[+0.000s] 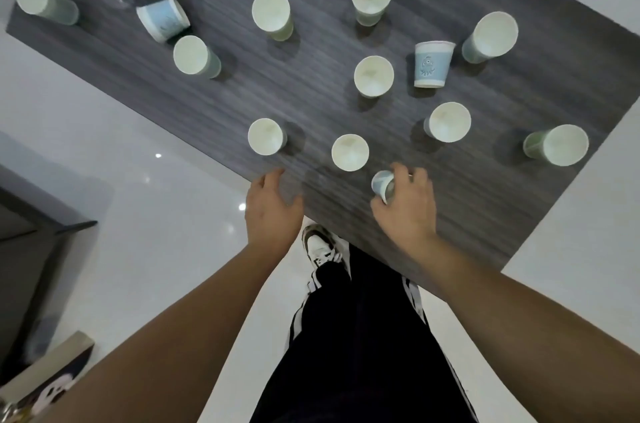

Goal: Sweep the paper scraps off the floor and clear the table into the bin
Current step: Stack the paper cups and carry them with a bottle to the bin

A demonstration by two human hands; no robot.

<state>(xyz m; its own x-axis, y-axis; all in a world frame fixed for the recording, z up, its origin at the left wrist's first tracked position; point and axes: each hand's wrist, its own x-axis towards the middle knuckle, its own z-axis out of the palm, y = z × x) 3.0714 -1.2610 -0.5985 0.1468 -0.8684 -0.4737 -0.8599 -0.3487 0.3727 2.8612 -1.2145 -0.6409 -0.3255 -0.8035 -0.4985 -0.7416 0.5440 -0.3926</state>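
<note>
Right hand [407, 200] grip grasping paper cup [382, 185], left hand [273, 204] released over table [502, 214] edge

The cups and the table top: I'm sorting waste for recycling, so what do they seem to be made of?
The cups, like the blue printed cup, look like thin matte paper: rolled rims, printed outsides, plain white insides. The cup gripped by the right hand looks the same. The table top shows dark grey streaked grain with a dull finish, probably wood-look laminate, though real wood cannot be ruled out.
</note>
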